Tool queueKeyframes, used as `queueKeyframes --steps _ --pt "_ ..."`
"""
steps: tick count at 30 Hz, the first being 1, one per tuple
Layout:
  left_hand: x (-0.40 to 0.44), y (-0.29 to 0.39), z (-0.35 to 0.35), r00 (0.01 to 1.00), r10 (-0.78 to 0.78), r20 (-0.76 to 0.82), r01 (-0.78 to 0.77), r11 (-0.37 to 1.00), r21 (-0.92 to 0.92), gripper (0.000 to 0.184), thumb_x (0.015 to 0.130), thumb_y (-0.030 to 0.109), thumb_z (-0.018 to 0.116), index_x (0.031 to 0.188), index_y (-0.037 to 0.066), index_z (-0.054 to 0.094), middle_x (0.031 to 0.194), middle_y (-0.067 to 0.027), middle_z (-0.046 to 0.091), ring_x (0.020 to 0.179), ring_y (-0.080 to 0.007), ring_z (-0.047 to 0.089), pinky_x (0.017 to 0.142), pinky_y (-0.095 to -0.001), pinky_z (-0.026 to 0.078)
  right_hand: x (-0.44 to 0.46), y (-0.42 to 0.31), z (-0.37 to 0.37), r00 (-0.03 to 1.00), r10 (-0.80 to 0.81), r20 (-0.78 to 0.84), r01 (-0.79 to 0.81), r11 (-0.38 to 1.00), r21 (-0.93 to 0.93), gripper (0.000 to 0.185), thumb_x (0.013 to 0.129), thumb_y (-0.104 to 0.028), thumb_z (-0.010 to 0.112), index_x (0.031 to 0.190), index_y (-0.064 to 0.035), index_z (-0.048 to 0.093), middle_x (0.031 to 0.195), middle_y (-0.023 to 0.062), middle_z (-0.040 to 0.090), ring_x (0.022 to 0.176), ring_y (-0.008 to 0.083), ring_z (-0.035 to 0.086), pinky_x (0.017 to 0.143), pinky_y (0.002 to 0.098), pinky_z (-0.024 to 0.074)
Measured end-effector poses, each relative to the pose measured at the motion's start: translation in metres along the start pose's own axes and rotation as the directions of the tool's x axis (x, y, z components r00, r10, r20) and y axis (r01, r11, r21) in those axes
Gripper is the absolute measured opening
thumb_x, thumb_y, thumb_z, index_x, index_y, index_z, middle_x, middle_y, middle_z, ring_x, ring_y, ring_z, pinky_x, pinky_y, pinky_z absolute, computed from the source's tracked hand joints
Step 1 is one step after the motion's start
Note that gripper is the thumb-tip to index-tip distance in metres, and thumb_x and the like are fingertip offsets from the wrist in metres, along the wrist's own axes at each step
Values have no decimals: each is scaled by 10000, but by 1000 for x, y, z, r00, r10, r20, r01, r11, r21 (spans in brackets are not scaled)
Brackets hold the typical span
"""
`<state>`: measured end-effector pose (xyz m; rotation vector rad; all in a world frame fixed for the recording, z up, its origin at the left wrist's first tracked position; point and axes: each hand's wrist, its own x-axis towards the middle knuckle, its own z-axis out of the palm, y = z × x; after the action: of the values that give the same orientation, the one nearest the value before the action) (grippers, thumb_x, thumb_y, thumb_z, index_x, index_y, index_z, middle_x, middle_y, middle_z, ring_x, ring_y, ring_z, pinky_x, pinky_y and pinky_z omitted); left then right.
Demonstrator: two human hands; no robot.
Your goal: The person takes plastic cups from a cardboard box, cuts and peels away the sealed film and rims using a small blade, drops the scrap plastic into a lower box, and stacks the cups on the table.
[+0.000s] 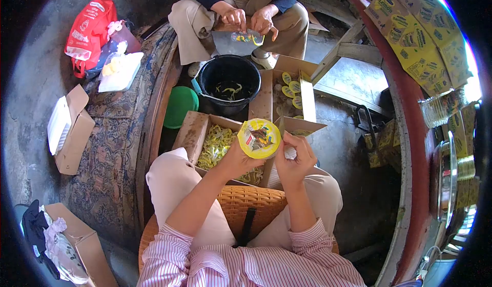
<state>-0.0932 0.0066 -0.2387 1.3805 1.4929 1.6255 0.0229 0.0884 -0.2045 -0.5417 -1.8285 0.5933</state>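
My left hand is wrapped round a plastic cup with a yellow printed rim, its round end turned up toward me. Close against the cup's right side, my right hand pinches what looks like a thin knife, blade pointing up. Most of its handle is hidden by the fingers. Below the hands, a cardboard box holds a heap of curled yellow strips. Part of a white stacked item shows under my right hand.
Ahead stand a black bucket with strips inside and a box holding yellow-lidded cups. A green lid lies left of the bucket. Opposite, another person's hands hold a clear cup. A wooden frame stands right.
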Motion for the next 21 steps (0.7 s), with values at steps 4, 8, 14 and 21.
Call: queueKeyframes --steps 4,8,14,21 --pt "-3 0 -2 1000 -2 21 3 999 -54 469 683 90 673 1111 18 497 1114 -90 535 1025 -187 519 916 -298 381 1 -1 -1 1000 20 20 -20 999 29 173 652 85 642 808 19 605 731 136 617 615 209 610 553 257 470" --pt "-1 6 0 998 -40 -42 28 969 -246 497 710 82 669 1150 7 452 1097 -77 538 1013 -148 518 893 -288 399 -4 1 1 998 68 -17 -66 996 60 172 643 72 652 797 16 602 725 134 618 614 213 610 555 264 472" --pt "1 11 -5 994 -78 -79 57 970 -238 461 716 75 689 1120 19 474 1054 -62 558 961 -131 542 844 -277 433 -5 -6 0 1000 9 -20 -8 998 55 175 633 72 660 784 8 599 708 127 614 605 217 605 545 266 471" --pt "2 8 -10 999 -30 -13 28 992 -126 547 697 65 705 1165 35 424 1103 -63 528 1003 -133 522 878 -288 427 -4 -10 4 999 -39 -5 39 999 8 178 636 88 651 787 8 601 705 129 612 603 217 604 539 267 473"
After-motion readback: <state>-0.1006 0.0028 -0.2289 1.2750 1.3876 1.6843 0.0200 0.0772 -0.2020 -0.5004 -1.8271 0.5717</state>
